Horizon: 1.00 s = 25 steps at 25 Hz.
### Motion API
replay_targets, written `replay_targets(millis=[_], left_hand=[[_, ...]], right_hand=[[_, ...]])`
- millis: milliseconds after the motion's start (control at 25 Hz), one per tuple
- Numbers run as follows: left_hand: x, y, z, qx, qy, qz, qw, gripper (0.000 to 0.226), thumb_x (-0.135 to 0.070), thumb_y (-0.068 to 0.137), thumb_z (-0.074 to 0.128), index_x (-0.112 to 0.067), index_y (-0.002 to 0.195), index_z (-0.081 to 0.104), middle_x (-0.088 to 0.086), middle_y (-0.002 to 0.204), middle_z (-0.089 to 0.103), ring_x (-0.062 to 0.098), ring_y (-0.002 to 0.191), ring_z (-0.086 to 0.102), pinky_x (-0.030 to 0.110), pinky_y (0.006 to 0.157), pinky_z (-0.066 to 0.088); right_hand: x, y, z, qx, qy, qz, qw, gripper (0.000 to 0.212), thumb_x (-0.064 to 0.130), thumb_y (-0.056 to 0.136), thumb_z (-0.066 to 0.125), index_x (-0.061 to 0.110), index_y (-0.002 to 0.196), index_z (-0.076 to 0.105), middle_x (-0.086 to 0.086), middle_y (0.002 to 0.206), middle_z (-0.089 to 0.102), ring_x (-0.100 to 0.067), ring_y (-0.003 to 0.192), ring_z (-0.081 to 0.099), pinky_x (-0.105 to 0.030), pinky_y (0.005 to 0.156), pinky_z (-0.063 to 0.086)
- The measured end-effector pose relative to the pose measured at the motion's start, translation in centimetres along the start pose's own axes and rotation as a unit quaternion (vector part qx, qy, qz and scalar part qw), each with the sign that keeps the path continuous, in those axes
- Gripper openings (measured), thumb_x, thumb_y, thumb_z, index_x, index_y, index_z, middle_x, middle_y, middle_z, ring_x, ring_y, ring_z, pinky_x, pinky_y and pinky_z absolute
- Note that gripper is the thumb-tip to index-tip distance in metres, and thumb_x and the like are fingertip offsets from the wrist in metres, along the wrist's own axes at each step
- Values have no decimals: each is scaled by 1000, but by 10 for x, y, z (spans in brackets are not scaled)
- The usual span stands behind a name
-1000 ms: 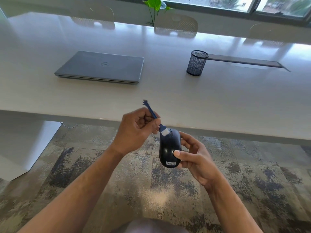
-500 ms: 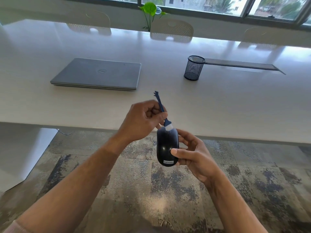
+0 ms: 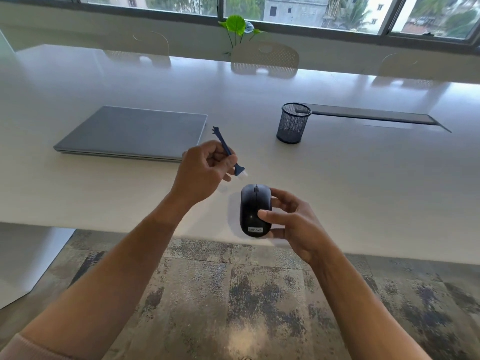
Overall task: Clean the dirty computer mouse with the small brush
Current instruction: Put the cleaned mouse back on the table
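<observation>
We are seeing the mouse point(image 3: 255, 209), black with a white label at its near end, lying near the front edge of the bench point(image 3: 363, 183), wheel end pointing away from us. The right hand point(image 3: 293, 224) is gripping it from the right, thumb lying across its back and fingers curled round its far side; whether the mouse is resting on the bench or is just above it, we cannot tell. Up and left of the mouse, the left hand point(image 3: 205, 170) is pinching the stem of the brush point(image 3: 230, 154) between thumb and curled fingers. The brush is tilting, its white bristles pointing down toward the mouse's wheel end and staying just apart from it, its blue forked tip sticking up beyond the hand. Farther left of the mouse, a closed grey laptop point(image 3: 135, 132) is lying flat on the bench. Behind and right of the mouse a black mesh cup point(image 3: 294, 123) is standing upright. Beyond it a green plant point(image 3: 237, 28) is showing by the window.
</observation>
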<state>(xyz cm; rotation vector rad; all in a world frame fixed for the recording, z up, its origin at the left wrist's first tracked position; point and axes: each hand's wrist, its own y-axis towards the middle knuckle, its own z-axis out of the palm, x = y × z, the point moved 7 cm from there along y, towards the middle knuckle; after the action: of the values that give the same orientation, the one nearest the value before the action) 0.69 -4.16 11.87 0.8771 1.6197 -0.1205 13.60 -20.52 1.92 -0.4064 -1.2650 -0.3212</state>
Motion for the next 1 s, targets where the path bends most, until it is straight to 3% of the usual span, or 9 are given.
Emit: replay_targets(millis=[240, 480, 800, 1000], left_hand=[[12, 44, 7, -39, 8, -12, 999, 7, -10, 89, 71, -15, 85, 70, -2, 71, 75, 16, 64, 74, 25, 57, 58], [26, 73, 15, -46, 5, -22, 999, 2, -12, 89, 71, -13, 88, 70, 0, 73, 76, 20, 66, 74, 34, 60, 61], [39, 104, 14, -24, 14, -37, 999, 5, -10, 89, 71, -11, 85, 70, 6, 72, 75, 24, 65, 74, 29, 57, 59], [46, 119, 21, -3, 8, -30, 1000, 11, -9, 88, 72, -16, 80, 69, 4, 69, 75, 21, 62, 73, 26, 55, 57]], right_hand=[[18, 68, -15, 9, -16, 34, 999, 60, 3, 70, 83, 9, 127, 66, -11, 109, 77, -33, 95, 77, -44, 68, 63], [21, 118, -28, -31, -57, 66, 996, 52, -8, 82, 77, 6, 130, 62, -20, 120, 71, -40, 103, 72, -43, 69, 64], [33, 151, -32, -81, -112, 50, 989, 34, -6, 79, 80, 16, 102, 69, -9, 93, 73, -26, 78, 71, -30, 52, 59], [26, 159, -40, -125, -171, 45, 976, 41, 4, 77, 86, 9, 114, 70, -20, 101, 74, -36, 91, 73, -50, 82, 62]])
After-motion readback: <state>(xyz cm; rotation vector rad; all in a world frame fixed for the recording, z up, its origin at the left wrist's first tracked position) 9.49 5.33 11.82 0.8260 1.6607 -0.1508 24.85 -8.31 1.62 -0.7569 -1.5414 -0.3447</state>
